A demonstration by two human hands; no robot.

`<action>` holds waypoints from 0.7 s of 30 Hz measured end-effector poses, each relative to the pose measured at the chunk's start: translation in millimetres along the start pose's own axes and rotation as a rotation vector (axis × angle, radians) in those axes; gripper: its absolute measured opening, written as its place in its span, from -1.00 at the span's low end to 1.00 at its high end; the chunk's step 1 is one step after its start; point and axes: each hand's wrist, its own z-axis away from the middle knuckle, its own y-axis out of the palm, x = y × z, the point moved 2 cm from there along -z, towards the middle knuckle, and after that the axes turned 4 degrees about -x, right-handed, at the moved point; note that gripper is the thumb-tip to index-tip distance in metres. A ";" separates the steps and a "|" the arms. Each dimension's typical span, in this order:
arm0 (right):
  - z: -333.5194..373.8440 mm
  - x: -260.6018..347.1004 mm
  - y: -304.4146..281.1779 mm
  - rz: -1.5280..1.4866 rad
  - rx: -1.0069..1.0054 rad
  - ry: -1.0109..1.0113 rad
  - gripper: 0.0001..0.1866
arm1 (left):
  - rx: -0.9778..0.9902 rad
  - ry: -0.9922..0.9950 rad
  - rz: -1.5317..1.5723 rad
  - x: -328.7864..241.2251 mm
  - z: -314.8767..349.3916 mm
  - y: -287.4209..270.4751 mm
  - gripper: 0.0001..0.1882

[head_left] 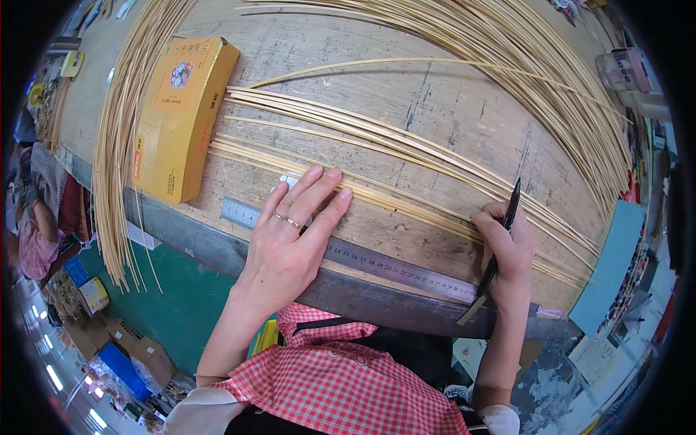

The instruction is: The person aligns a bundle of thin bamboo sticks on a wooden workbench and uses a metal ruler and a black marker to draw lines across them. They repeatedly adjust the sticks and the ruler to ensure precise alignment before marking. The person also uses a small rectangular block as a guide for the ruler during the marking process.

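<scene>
Several thin bamboo strips (406,208) lie side by side across the wooden worktable, their left ends against a yellow-gold box (168,119). My left hand (293,232) lies over the lower strips with its fingers stretched out and fingertips resting on them; a small white piece (291,179) shows beside the fingers. Below the strips a steel ruler (399,274) runs along the table's near edge, partly under my left hand. My right hand (511,250) is closed round a black pen (513,204), the side of the hand resting on the strips near their right part.
A long bundle of strips (116,145) hangs over the table edge at the left. Another large bundle (522,65) curves across the far right. One bowed strip (348,65) arches between. A blue-green box (607,264) stands at the right end, and clear plastic containers (629,80) sit beyond.
</scene>
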 end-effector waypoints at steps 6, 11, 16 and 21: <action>-2.8 8.0 -4.9 -0.134 0.114 0.324 -0.75 | 0.052 0.017 -0.050 -2.0 -4.1 -0.3 -0.46; -9.4 2.1 -8.3 0.184 -0.091 -0.144 -0.78 | 0.029 0.017 -0.051 -2.0 -1.5 2.4 -0.49; -21.1 -12.3 -4.2 0.335 -0.218 -0.114 -0.75 | 0.045 0.015 -0.056 -4.3 -2.9 3.2 -0.48; -16.8 -15.7 -1.7 0.205 -0.253 -0.125 -0.76 | 0.041 0.024 -0.053 -2.4 -2.3 1.7 -0.47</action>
